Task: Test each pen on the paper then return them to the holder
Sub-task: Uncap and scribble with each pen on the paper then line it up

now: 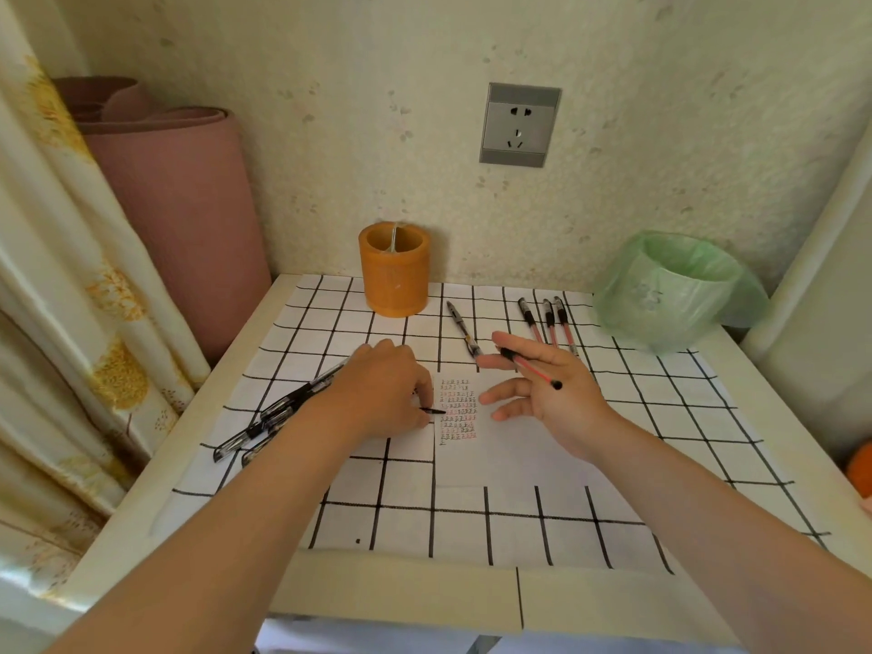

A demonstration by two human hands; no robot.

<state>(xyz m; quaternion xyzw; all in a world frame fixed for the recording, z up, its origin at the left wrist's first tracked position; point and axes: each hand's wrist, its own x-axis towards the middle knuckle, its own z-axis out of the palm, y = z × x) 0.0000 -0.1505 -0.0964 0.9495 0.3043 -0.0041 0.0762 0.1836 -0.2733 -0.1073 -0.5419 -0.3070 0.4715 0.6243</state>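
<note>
**Current state.** The left hand [382, 394] sits at frame centre with its fingers curled, pinching a black pen [435, 410]. Only the tip of that pen shows, and it touches the paper [500, 446] beside the rows of test marks. The right hand [552, 394] hovers just right of centre with its fingers spread and straight. A red pen [528, 369] lies across them, and no finger visibly curls around it. The holder [394, 271] stands at upper centre against the wall, well apart from both hands.

**Hazards.**
- Loss of the red pen: with the fingers spread, the pen probably has little support. A tilt of the hand could let it roll off onto the paper or the checked cloth [472, 521].
- Mixed groups: the loose black pens [273, 413] lie at the left, a single pen [465, 330] at upper centre and three red pens [547, 323] at the upper right. A dropped pen landing among them may blur which pens are tested.
- Smearing: the left palm rests near the marks and may drag fresh ink.
- Sweep-off: the left forearm passes over the loose black pens and could push them toward the table edge.
</note>
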